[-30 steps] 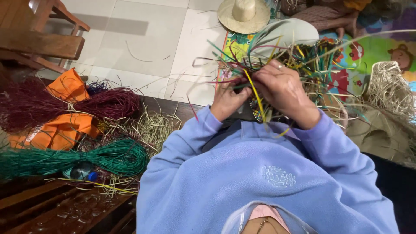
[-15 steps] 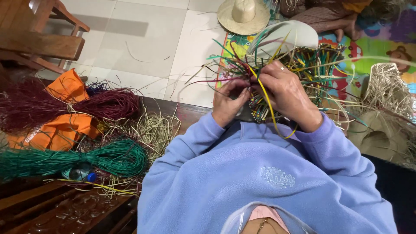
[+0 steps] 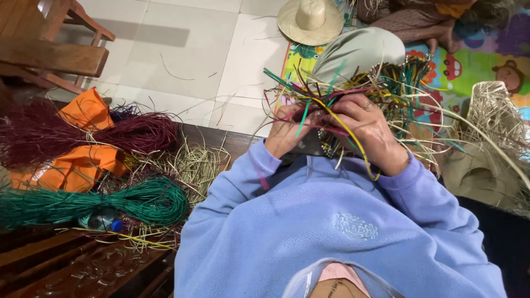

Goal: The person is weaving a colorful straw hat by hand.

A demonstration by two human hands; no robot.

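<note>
I hold a half-woven piece of coloured straw strands (image 3: 386, 83) in front of my chest; green, yellow, maroon and natural strips stick out of it in all directions. My left hand (image 3: 288, 131) pinches strands at its near left edge. My right hand (image 3: 369, 129), with a ring on one finger, grips the weave from above, and a yellow strand (image 3: 353, 138) runs across its back. My lilac fleece sleeves fill the lower half of the view.
On the left lie bundles of maroon straw (image 3: 138, 132), green straw (image 3: 149, 201) and natural straw (image 3: 193, 165), orange cloth (image 3: 83, 110) and a plastic bottle (image 3: 105, 222). A straw hat (image 3: 310, 21) lies on the tiled floor. A person's foot rests on the colourful play mat (image 3: 475, 55).
Both hands have shifted slightly left and nearer on the weave. The yellow strand, earlier hanging down between them, now lies across the back of my right hand.
</note>
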